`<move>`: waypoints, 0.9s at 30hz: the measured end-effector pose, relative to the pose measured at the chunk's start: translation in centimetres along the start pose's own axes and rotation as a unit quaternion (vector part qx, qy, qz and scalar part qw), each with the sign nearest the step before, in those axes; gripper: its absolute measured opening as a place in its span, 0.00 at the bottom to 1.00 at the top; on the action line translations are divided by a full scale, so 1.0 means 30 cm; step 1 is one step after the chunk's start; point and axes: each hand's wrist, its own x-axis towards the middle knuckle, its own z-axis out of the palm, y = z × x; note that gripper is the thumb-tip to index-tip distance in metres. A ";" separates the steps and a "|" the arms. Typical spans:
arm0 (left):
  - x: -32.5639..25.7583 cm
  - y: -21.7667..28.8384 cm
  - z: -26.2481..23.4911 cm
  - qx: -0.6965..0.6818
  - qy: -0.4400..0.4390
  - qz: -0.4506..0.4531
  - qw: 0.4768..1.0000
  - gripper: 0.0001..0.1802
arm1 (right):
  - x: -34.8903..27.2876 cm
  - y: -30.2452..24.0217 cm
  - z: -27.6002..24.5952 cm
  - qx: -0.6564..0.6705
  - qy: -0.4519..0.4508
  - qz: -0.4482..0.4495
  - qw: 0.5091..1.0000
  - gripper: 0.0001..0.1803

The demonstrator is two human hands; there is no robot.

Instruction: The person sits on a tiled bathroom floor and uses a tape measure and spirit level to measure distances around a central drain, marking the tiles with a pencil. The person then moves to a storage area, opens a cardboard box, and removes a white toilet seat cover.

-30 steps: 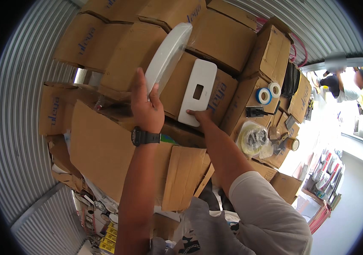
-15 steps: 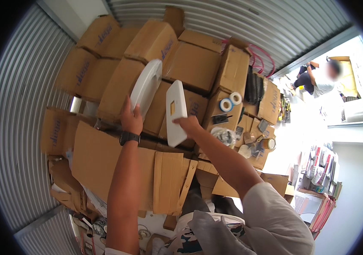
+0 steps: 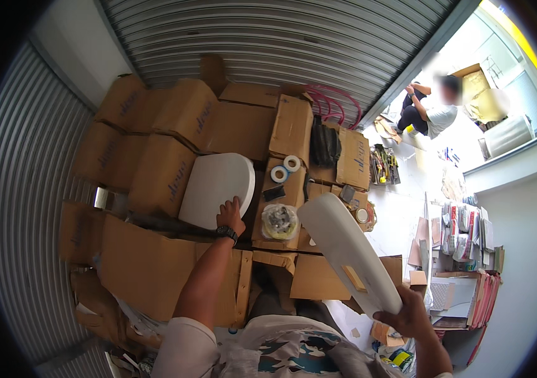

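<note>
A long white moulded panel [image 3: 347,249], seemingly stiff and light, is being gripped at its lower end by the right hand [image 3: 410,315], its length cantilevering above the grip, while a white oval lid [image 3: 215,189] is being steadied by the left hand [image 3: 231,216].

Storage unit: stacked cardboard boxes [image 3: 174,145], corrugated metal walls [image 3: 268,38]

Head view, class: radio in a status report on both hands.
Left hand on white oval panel. Right hand gripping long white panel. Cardboard boxes stacked behind.

Two white panels [image 3: 218,189], two tape rolls [image 3: 285,168].
</note>
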 end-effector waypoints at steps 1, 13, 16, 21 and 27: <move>0.006 0.020 0.036 0.008 -0.015 -0.002 1.000 0.45 | -0.043 0.055 0.006 0.023 0.021 0.037 0.999 0.31; 0.097 0.078 0.100 -0.134 -0.042 0.026 0.990 0.37 | -0.202 0.424 0.270 0.298 0.158 0.194 0.921 0.22; 0.188 0.162 0.101 -0.234 -0.013 0.117 0.965 0.35 | -0.218 0.476 0.280 0.277 0.174 0.204 0.923 0.22; 0.305 0.277 0.110 -0.227 -0.033 0.141 0.963 0.22 | -0.253 0.511 0.273 0.212 0.205 0.206 0.933 0.22; 0.216 0.266 -0.032 -0.320 0.079 0.038 0.943 0.22 | -0.253 0.571 0.277 0.201 0.181 0.191 0.944 0.24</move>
